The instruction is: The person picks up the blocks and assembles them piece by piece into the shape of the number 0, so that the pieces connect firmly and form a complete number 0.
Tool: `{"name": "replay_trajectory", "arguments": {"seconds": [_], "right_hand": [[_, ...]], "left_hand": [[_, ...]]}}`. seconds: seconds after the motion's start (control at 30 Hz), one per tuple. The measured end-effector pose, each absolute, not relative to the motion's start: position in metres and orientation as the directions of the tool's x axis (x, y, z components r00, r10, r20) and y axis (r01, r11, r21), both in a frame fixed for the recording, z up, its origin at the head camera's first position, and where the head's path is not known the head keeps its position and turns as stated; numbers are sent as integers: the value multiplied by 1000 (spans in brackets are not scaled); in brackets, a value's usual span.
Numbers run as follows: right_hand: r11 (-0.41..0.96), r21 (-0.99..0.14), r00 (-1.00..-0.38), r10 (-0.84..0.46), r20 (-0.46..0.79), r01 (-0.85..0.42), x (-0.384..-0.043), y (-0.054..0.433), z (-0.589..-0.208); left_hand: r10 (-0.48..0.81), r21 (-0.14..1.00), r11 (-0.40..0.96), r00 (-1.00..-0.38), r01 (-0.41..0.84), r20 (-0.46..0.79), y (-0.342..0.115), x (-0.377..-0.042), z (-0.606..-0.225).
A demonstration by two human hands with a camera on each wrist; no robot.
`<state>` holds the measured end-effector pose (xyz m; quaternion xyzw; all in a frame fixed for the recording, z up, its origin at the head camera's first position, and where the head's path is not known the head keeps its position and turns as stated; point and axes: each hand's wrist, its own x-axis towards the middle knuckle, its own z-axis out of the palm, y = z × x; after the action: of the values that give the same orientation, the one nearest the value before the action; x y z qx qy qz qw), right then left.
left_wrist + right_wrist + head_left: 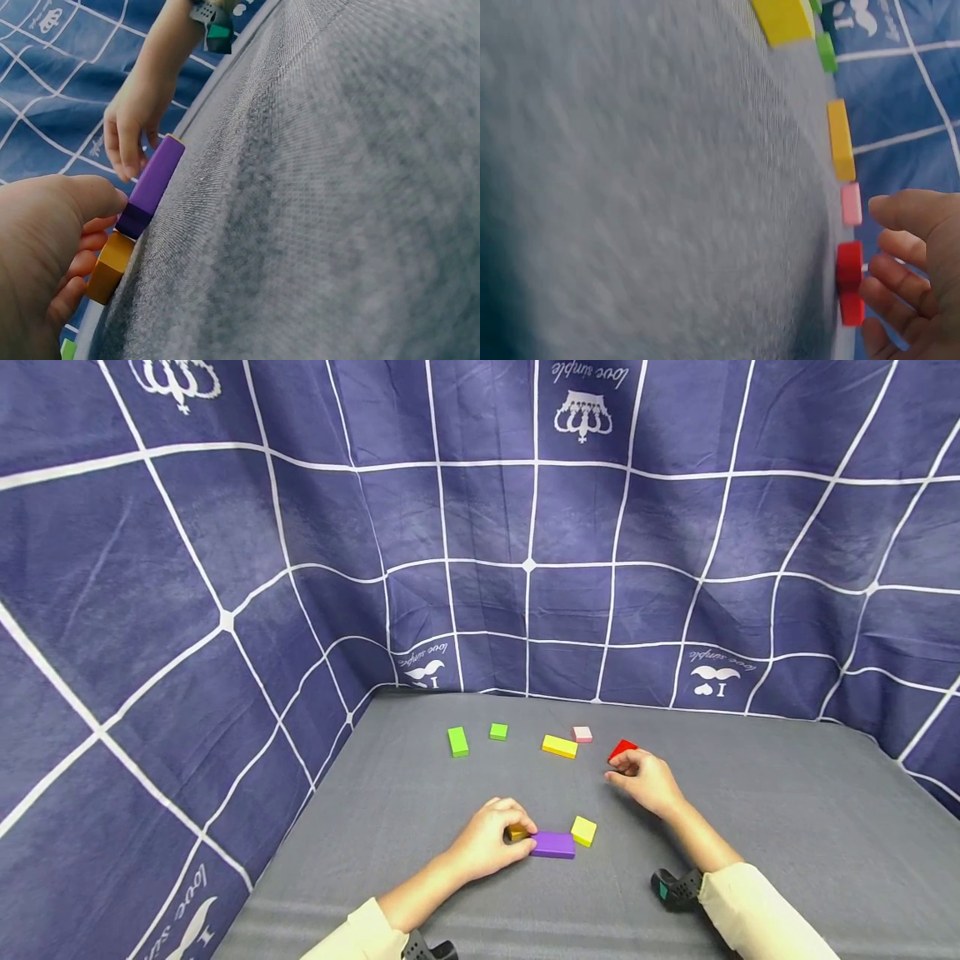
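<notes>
My left hand (491, 839) holds the left end of a purple rectangular block (553, 845) between thumb and fingers. Beside that end, partly hidden under the same hand, sits an orange block (111, 268). A yellow cube-like block (583, 831) stands at the purple block's right end. Farther right, my right hand (647, 783) hovers by a red block (622, 748), its fingers loosely bent and the thumb apart. Two red parts (849, 264) show in the right wrist view; whether they are one piece I cannot tell.
Toward the back of the grey table (360, 860) lie a long green block (458, 742), a small green block (498, 732), a long yellow block (559, 747) and a pink block (582, 734). A blue curtain (487, 527) with white lines hangs behind and at the left.
</notes>
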<state>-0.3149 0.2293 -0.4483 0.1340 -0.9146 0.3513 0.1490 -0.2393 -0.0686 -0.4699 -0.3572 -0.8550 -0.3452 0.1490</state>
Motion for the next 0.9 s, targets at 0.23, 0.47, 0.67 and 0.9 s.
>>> {"name": "replay_trajectory", "arguments": {"seconds": [0.23, 0.47, 0.67, 0.9], "right_hand": [[750, -576, -924, -120, 364, -325, -330, 242, -449], [765, -568, -932, -112, 346, -303, -339, 251, -444], [784, -567, -953, -103, 285, -254, -340, 254, -440], [802, -551, -965, -118, 235, -232, -344, 256, -440]], "left_hand": [[507, 474, 512, -697, 717, 507, -69, -240, -471], [511, 464, 510, -689, 724, 513, -68, -240, -470], [512, 472, 503, -690, 724, 512, -68, -239, -470], [511, 471, 518, -700, 713, 498, -68, -240, -471]]}}
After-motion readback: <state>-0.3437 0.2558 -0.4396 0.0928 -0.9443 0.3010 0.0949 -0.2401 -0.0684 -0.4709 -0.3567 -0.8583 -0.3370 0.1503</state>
